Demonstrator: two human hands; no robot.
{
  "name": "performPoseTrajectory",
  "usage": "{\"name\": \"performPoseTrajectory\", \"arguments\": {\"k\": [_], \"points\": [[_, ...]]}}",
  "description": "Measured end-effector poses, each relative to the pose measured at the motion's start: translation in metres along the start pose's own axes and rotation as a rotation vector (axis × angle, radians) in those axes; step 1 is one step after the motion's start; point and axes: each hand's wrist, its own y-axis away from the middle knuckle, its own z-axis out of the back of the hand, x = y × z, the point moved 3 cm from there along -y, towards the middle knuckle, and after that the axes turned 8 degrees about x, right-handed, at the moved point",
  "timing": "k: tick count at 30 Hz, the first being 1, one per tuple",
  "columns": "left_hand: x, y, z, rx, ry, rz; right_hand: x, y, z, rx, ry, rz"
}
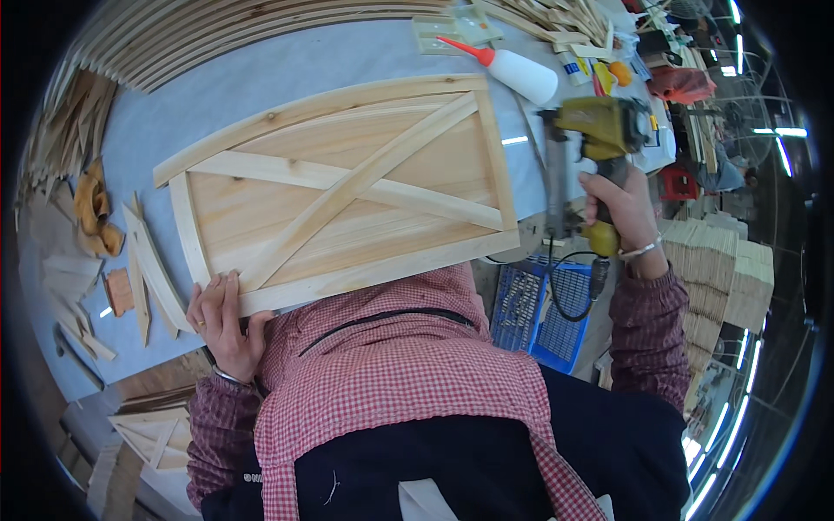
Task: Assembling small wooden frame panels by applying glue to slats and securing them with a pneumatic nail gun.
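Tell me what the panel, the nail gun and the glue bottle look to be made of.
Panel: pale, unfinished softwood by the look, with visible grain, knots and crossed battens.
Nail gun, in the right hand: probably metal body painted yellow-olive, worn; grip material unclear.
Glue bottle: white, slightly glossy plastic, it seems, with a red pointed nozzle.

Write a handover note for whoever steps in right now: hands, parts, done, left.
Left hand: flat on the near left corner of the wooden panel, steadying it on the grey table.
Right hand: fingers wrapped around the yellow nail gun, held off the panel's right edge, hose hanging below.
Glue bottle lies behind the panel.
Done: frame and crossed braces are in place on the panel.
Left: can't tell which joints are nailed; check before firing.
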Motion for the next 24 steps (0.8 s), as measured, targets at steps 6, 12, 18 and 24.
{"name": "performPoseTrajectory", "arguments": {"k": [6, 12, 18, 24], "points": [[0.001, -0.001, -0.001, 0.026, 0.026, 0.017, 0.023, -0.027, -0.04, 0.238, 0.01, -0.03], [0.001, 0.0, -0.001, 0.026, 0.031, 0.018, 0.021, -0.042, -0.05, 0.251, 0.013, -0.081], [0.001, -0.002, 0.0, -0.005, 0.028, 0.01, 0.026, -0.038, -0.056, 0.264, 0.033, -0.076], [0.002, -0.001, 0.001, 0.006, 0.052, 0.024, 0.058, 0.007, -0.095, 0.356, 0.076, -0.091]]}}
